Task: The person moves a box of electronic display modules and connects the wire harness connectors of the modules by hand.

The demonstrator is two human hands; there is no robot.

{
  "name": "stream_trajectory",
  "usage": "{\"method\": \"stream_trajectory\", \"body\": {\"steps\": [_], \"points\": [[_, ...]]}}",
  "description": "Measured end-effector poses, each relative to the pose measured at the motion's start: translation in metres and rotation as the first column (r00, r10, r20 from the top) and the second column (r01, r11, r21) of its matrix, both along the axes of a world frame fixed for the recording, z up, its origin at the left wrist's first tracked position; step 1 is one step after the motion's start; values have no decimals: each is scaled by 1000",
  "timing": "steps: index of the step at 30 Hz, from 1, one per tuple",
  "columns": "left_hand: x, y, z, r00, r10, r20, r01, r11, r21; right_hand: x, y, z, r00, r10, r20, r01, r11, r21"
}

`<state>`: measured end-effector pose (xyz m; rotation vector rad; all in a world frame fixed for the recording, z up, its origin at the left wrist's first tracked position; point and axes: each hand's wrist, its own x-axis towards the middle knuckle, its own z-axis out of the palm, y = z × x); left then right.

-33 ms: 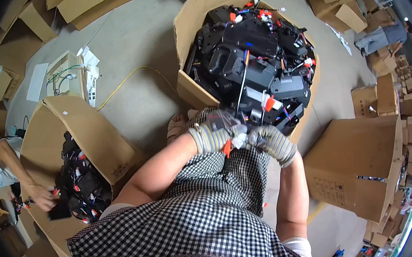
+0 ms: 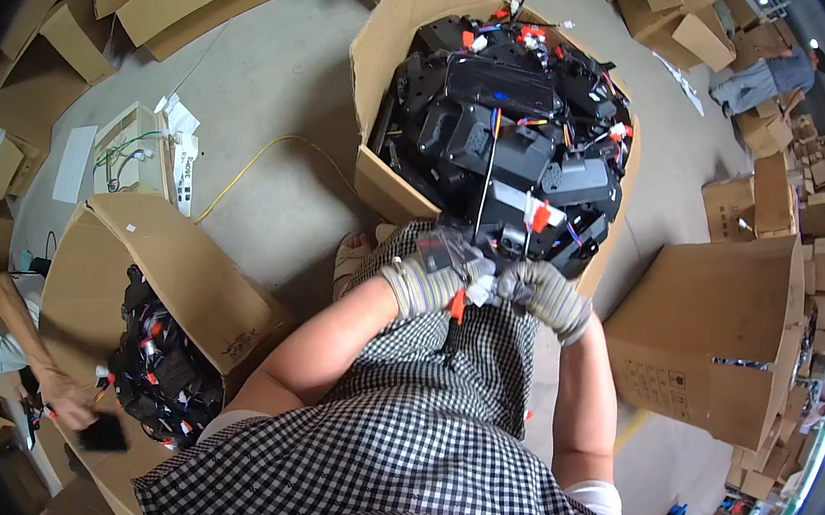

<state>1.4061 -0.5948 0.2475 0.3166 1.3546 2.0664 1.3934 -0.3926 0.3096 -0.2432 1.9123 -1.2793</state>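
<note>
My left hand [image 2: 425, 284], in a striped knit glove, is closed around a small dark, shiny plastic part [image 2: 447, 250] in front of my apron. A white connector [image 2: 480, 291] and a red-orange connector [image 2: 457, 306] on a dark lead hang by its fingers. My right hand [image 2: 550, 298], gloved alike, is closed, its fingertips pinching at the right side of the white connector. Just beyond both hands stands an open cardboard box [image 2: 387, 182] heaped with black plastic units [image 2: 500, 85], their coloured wires and red and white plugs sticking out. Exact grips are partly hidden by the gloves.
At left, a co-worker's hand [image 2: 70, 402] holds a flat black piece [image 2: 102, 433] beside another box [image 2: 188, 271] of wired black parts. A large carton [image 2: 706, 327] stands at right. A yellow cable [image 2: 265, 146] crosses the floor. Another person [image 2: 771, 79] is far right.
My hands stay together, with the red-orange connector now hanging slightly lower. The co-worker's hand has moved left and down with the black piece, away from the parts in the box.
</note>
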Motion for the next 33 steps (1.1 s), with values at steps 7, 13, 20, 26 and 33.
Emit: {"method": "stream_trajectory", "body": {"steps": [7,13,20,26,33], "points": [[6,10,-1,997,-31,77,30,999,12,28,8,-5,962,-251,107,255,967,-17],[-2,7,-3,911,-13,-412,-9,999,-50,24,4,3,930,-313,192,313,949,31],[0,0,3,992,-126,0,126,992,19,25,-1,6,953,-281,115,282,959,9],[5,8,12,947,1,321,-85,965,250,38,5,7,929,-365,51,368,928,-58],[-32,-30,26,742,614,-271,-650,757,-66,57,0,37,682,-685,-256,636,729,-254]]}}
